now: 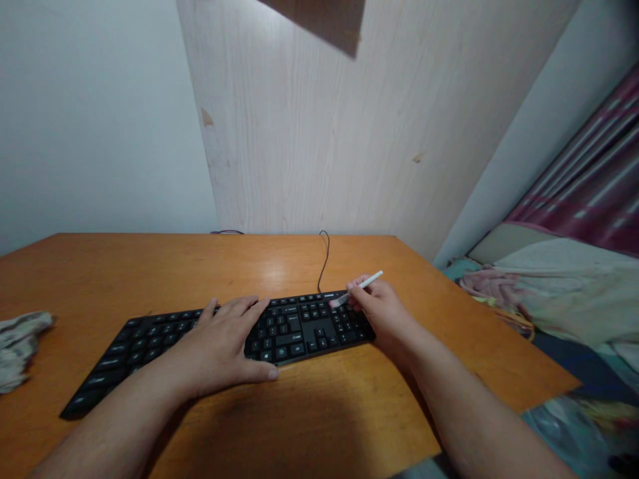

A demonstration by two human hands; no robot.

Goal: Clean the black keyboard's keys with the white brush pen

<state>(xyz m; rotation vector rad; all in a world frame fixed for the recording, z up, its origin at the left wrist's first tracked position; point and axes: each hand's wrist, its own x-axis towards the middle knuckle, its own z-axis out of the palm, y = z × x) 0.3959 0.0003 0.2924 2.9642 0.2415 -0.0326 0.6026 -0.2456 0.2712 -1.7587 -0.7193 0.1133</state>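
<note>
A black keyboard point(284, 329) lies at a slant across the wooden table, its near left corner towards me. Across its middle keys rests my left hand point(224, 342), fingers spread and the thumb along the front edge; it hides the keys beneath. My right hand point(382, 306) is over the keyboard's right end, pinching a small brush point(370, 279) with a white handle. The brush's pinkish bristle tip points down and left at the keys near the number pad, seemingly touching them.
The keyboard's thin black cable point(327, 256) runs to the back edge of the table point(150, 273). A crumpled cloth point(20, 346) lies at the far left. Beyond the table's right edge are bedding point(554, 286) and a plastic bag point(564, 426). A panelled wall point(309, 146) stands behind.
</note>
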